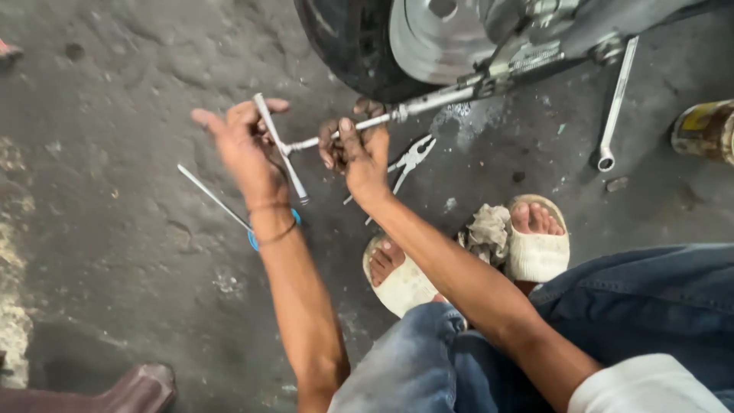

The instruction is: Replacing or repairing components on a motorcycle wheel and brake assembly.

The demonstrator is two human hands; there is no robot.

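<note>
Your left hand point(245, 145) is closed around the crossbar of the long silver T-handle socket wrench point(284, 147), ready for leverage. Your right hand point(355, 149) clasps its shaft, keeping it level; the shaft runs toward two o'clock, to a fitting beside the black motorcycle tyre point(344, 46). Steel pliers point(411, 158) lie just beyond, on the grey concrete floor point(115, 229).

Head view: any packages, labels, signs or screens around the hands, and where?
Can: at the right edge on the concrete floor, lying on its side; cylindrical, grimy, with a worn yellow and red label, cut off by the frame.
No signs or screens are visible.
</note>
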